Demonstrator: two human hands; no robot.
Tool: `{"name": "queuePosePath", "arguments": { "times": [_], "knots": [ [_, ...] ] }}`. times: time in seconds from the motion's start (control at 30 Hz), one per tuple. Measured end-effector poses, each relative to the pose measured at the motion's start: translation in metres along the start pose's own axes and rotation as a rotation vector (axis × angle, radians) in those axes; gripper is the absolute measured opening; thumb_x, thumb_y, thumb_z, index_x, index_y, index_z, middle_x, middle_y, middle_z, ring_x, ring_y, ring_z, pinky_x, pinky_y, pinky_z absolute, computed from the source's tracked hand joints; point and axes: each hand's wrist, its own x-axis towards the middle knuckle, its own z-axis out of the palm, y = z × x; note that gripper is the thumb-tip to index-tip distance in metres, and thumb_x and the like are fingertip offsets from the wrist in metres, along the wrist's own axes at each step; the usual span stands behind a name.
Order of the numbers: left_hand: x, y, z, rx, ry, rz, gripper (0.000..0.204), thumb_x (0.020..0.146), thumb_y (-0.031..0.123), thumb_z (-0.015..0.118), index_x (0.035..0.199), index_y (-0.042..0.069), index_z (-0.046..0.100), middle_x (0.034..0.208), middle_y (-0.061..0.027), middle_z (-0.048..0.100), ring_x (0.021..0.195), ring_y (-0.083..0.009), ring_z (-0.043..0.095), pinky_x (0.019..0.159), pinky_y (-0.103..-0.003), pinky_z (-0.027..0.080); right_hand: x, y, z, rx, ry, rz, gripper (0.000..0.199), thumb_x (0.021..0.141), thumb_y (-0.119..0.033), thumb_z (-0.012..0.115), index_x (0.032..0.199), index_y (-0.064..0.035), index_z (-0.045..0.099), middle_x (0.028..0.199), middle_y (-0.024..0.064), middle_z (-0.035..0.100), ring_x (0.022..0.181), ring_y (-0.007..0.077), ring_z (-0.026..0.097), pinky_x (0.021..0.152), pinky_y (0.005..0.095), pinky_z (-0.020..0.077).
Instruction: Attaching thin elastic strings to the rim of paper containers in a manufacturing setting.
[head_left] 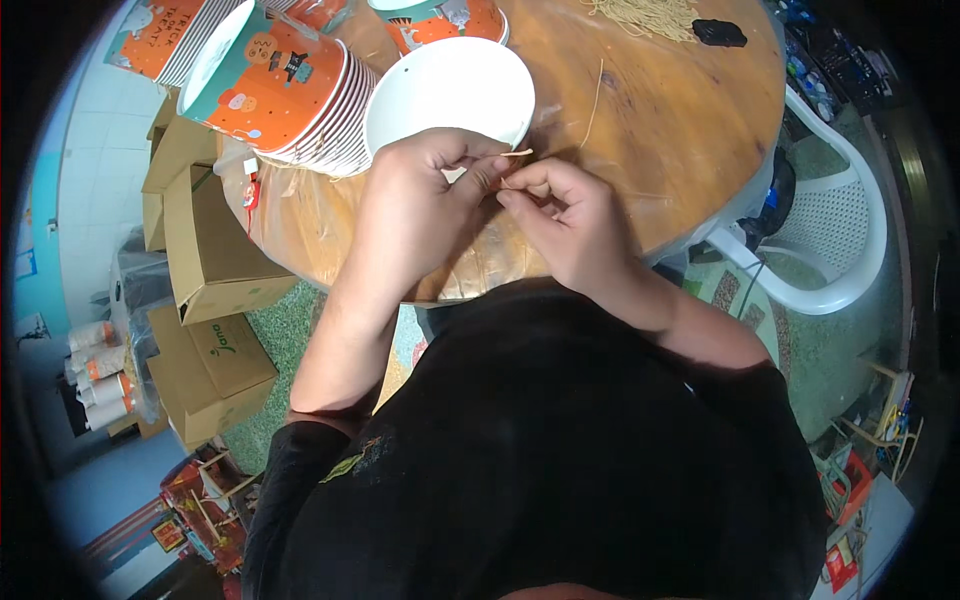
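A short piece of pale cord point(517, 153) is pinched between my two hands at the near rim of a white-lined paper bucket point(450, 95). My left hand point(420, 195) is closed, thumb and fingers together on the cord, and lies against the bucket's near side. Close by on the right, my right hand point(575, 215) pinches the cord with thumb and forefinger. The bucket lies tilted with its open mouth toward me. Whether the cord passes through the bucket's wall is hidden by my fingers.
Left of the bucket leans a nested stack of orange and teal printed buckets point(290, 95). A bundle of cord point(645, 14) and a small black item point(720, 33) lie at the table's far side. Cardboard boxes point(215, 240) stand on the left, a white plastic chair point(820, 215) on the right.
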Motion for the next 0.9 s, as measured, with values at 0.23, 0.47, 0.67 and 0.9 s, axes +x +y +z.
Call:
{"name": "queuePosePath", "arguments": {
  "times": [0.23, 0.47, 0.67, 0.9],
  "knots": [
    [-0.006, -0.008, 0.003, -0.016, 0.144, 0.124, 0.013, 0.1, 0.002, 0.083, 0.112, 0.0, 0.085, 0.101, -0.0088, 0.084, 0.09, -0.0135, 0.075, 0.085, -0.03, 0.06, 0.011, -0.047, -0.036, -0.379, -0.209, 0.129, 0.015, 0.102, -0.011, 0.078, 0.111, 0.0003, 0.08, 0.089, 0.012, 0.082, 0.078, 0.0167, 0.077, 0.071, 0.0332, 0.0579],
    [-0.005, -0.008, 0.002, -0.031, 0.13, 0.146, 0.011, 0.102, 0.001, 0.081, 0.112, -0.001, 0.084, 0.1, -0.0087, 0.081, 0.089, -0.0146, 0.074, 0.084, -0.03, 0.059, 0.038, -0.068, -0.062, -0.766, -0.333, -0.184, 0.01, 0.098, -0.014, 0.076, 0.104, -0.0047, 0.075, 0.09, 0.0135, 0.076, 0.082, 0.0321, 0.077, 0.072, 0.0428, 0.0583],
    [-0.006, -0.011, 0.001, -0.023, 0.083, 0.288, 0.01, 0.098, 0.005, 0.083, 0.107, 0.003, 0.085, 0.098, -0.0104, 0.081, 0.09, -0.0259, 0.079, 0.081, -0.036, 0.061, 0.06, -0.077, -0.057, -0.959, -0.273, -0.601, 0.01, 0.098, -0.018, 0.078, 0.099, -0.0089, 0.074, 0.097, 0.0086, 0.077, 0.089, 0.0329, 0.078, 0.074, 0.0458, 0.0602],
    [-0.007, 0.002, -0.002, -0.176, 0.063, 0.038, 0.021, 0.099, 0.004, 0.085, 0.119, 0.0, 0.082, 0.098, -0.0045, 0.081, 0.092, -0.0134, 0.072, 0.087, -0.031, 0.058, 0.069, -0.07, -0.051, -0.9, -0.283, -0.715, 0.011, 0.094, -0.017, 0.083, 0.101, -0.0109, 0.077, 0.096, 0.0056, 0.077, 0.088, 0.0303, 0.078, 0.074, 0.045, 0.0608]
  ]
}}
